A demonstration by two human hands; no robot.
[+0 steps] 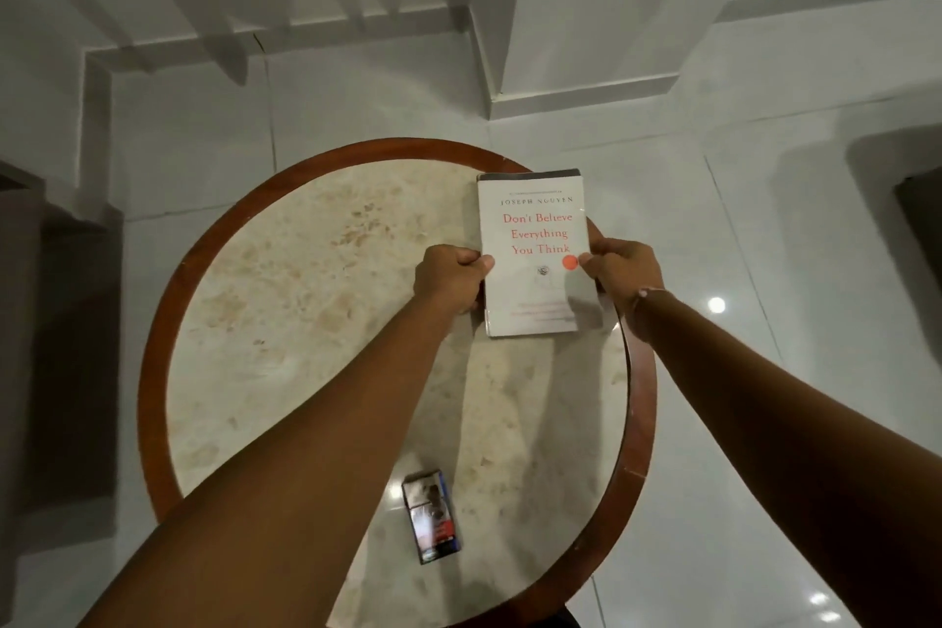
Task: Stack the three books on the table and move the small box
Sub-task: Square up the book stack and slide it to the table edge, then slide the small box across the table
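Nearest the camera, a small box [432,515] lies on the round tabletop [285,301], well apart from the white book [538,255] at the tabletop's far right, whose side edges the left hand [448,278] and right hand [619,273] grip with curled fingers [476,263].

Two bare forearms with no sleeves in view. The left hand [448,278] wears nothing. A thin pale string bracelet [643,293] circles the wrist just behind the right hand [624,273].
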